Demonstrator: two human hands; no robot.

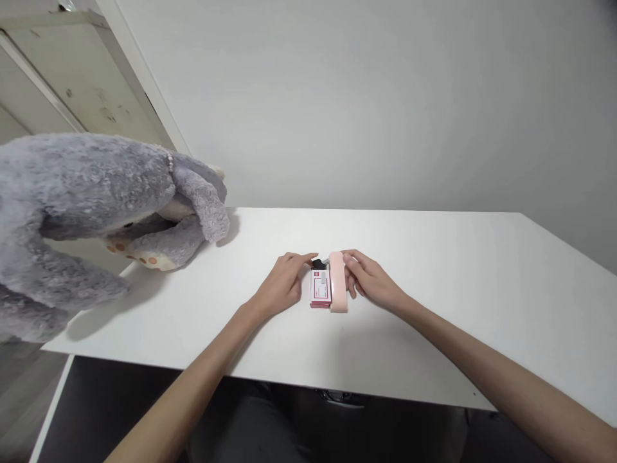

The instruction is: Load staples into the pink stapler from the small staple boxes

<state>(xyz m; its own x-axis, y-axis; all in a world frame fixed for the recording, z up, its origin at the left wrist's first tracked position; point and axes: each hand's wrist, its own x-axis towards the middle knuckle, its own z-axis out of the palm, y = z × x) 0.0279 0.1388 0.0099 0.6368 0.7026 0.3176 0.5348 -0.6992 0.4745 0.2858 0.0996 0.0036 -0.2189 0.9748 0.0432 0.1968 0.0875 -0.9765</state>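
Note:
A small white and red box (320,290) lies on the white table (414,347). Against its right side rests a long pale pink object (338,286) with rounded ends; its kind is not clear. At the box's far end sits a small black item (318,264), with a little grey piece (325,261) beside it. On the box top lies another small grey piece (323,278). My left hand (285,281) has its index finger stretched out to the black item, with the thumb left of the box. My right hand (367,278) grips the pink object's right edge near its far end.
A large grey plush toy (110,186) leans over the table's left end. Behind the table rises a pale wall (366,109). A cream cabinet (87,77) stands at the far left. The table's front edge runs beneath both forearms.

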